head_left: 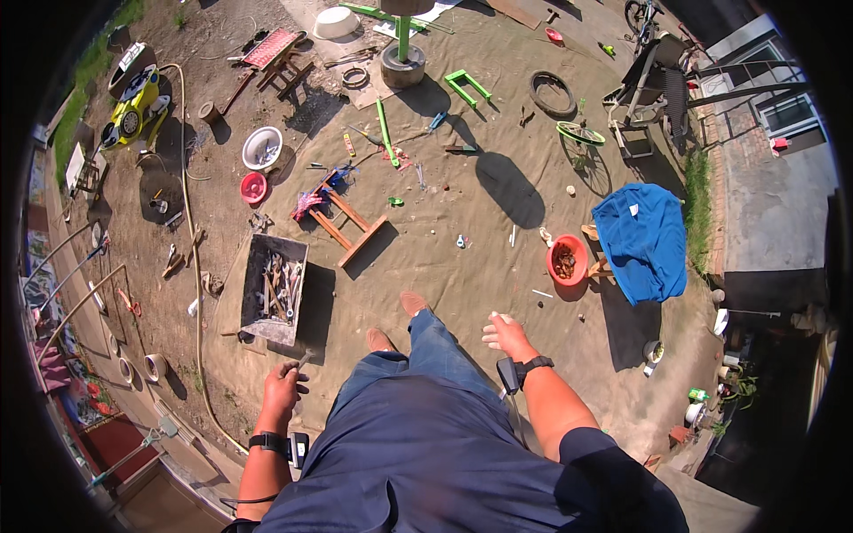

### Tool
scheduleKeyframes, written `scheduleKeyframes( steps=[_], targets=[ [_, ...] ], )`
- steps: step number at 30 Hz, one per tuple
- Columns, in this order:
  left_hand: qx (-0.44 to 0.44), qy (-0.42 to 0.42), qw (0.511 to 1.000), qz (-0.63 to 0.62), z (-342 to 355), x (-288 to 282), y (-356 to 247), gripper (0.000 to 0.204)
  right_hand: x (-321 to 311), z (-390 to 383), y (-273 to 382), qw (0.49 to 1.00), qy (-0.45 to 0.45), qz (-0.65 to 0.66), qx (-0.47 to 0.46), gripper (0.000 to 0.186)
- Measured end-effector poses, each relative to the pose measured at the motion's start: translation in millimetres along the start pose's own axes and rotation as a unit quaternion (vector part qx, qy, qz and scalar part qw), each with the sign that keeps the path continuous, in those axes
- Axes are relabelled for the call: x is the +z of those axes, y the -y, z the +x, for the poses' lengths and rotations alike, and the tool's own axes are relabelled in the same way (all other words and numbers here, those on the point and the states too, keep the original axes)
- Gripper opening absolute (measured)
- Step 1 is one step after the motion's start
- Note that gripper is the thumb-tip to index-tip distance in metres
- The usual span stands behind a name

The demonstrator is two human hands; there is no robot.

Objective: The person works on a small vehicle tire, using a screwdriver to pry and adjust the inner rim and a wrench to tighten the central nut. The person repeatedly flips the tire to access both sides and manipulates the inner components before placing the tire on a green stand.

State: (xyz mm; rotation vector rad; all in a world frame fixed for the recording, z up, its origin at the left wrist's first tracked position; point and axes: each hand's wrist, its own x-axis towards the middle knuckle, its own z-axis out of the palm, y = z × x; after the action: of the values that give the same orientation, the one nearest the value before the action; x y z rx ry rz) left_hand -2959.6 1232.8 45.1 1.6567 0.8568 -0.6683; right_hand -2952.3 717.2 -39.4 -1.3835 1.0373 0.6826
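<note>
My left hand [283,387] is closed around a small grey metal tool [306,358]; only its end shows past the fingers, so its kind is unclear. Just ahead of that hand sits a rectangular metal toolbox [251,298] filled with wrenches and other hand tools. My right hand [505,334] hangs in the air to the right of my legs, fingers loosely spread and holding nothing. Beyond the toolbox, a wooden frame [357,240] with red and blue cords lies on the ground cloth.
On the right, a blue cloth [641,242] covers a wooden seat, with a red bowl [567,259] beside it. A long hose [189,233] runs along the left. Ahead are a white basin [263,148], a green bar [387,133], a tire [553,93] and a green-rimmed wheel [581,134].
</note>
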Motion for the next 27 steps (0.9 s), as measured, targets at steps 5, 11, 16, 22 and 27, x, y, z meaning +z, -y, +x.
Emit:
scheduleKeyframes(
  steps=[5,11,16,22,27],
  targets=[
    [0.005,-0.002,1.000,0.007,-5.2,2.6,-2.1,0.031,-2.2,3.1,-2.2,1.000,0.004,0.002,-0.012,0.049],
    [0.009,0.001,1.000,0.009,-8.2,4.1,1.3,0.033,-3.5,3.4,2.8,1.000,0.003,0.002,-0.019,0.051],
    [0.015,0.002,1.000,0.006,-7.3,8.6,2.6,0.032,-5.3,3.1,5.9,0.999,-0.006,0.008,-0.031,0.050],
    [0.016,0.006,1.000,0.012,-6.6,13.2,-3.1,0.031,-5.9,5.6,7.4,1.000,-0.007,0.012,-0.020,0.050],
    [0.014,0.010,1.000,0.016,-4.6,18.2,-9.1,0.028,-6.3,6.1,7.5,0.999,-0.005,0.027,-0.033,0.050]
  ],
)
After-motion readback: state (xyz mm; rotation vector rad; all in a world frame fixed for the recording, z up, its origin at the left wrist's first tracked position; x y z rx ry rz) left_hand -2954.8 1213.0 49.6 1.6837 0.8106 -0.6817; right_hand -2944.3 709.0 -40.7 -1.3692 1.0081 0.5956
